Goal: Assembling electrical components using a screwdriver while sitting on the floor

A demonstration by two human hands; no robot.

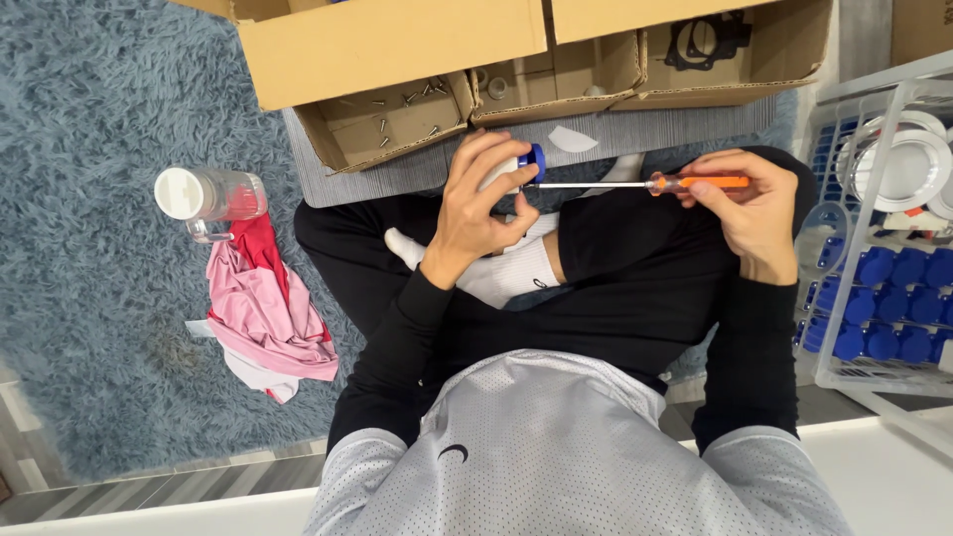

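Screwdriver tip is set against a small white and blue part above the lap.

The white and blue part (518,166) is gripped by the left hand (476,203), fingers curled around it. The orange-handled screwdriver (635,184) is pinched by the right hand (749,203), shaft level. Cardboard boxes (397,119) with loose screws lie just beyond.

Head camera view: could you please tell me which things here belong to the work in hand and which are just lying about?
In use:
left hand holding white and blue part
right hand holding orange screwdriver
box of screws

Lying about:
plastic jar
pink cloth
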